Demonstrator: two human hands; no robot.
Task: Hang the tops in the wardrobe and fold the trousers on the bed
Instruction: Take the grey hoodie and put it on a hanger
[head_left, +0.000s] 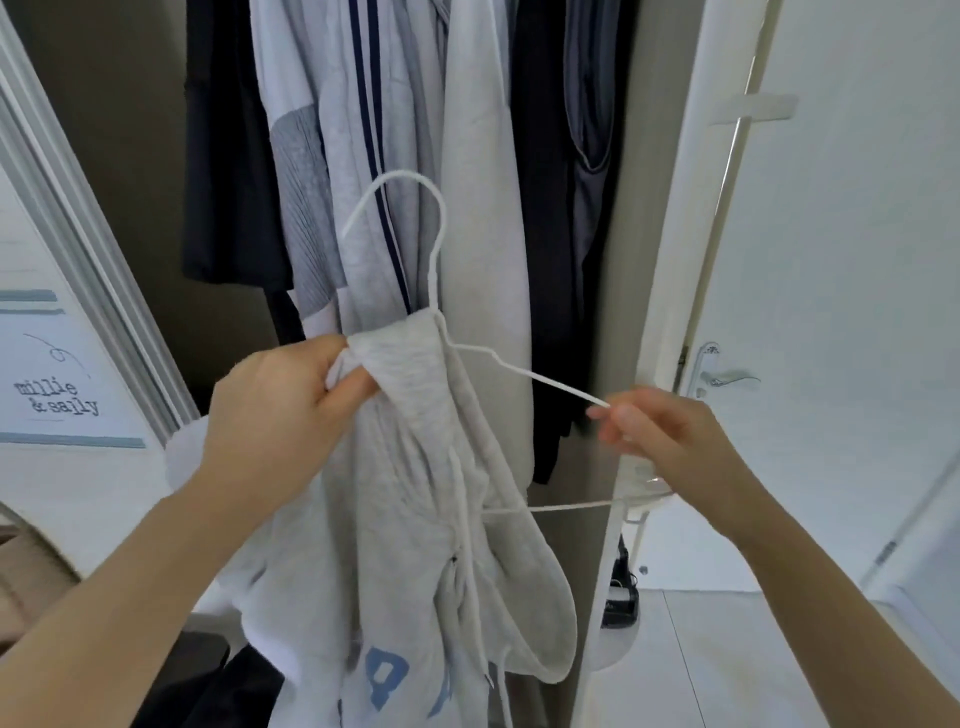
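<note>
A light grey hooded top (410, 519) with blue letters low on its front hangs in front of me, partly threaded on a white wire hanger (434, 249). My left hand (280, 410) grips a bunch of the top's fabric at the hanger's left shoulder. My right hand (654, 431) pinches the hanger's bare right arm near its end. The hanger's hook points up, in front of the clothes in the open wardrobe (135, 156). The top's hood droops at the lower right.
Several garments hang in the wardrobe: a black one (228, 156), pale grey and striped ones (363, 130), a dark one (561, 208). The white wardrobe door (691, 260) stands open on the right. A room door with a handle (727, 376) is beyond it.
</note>
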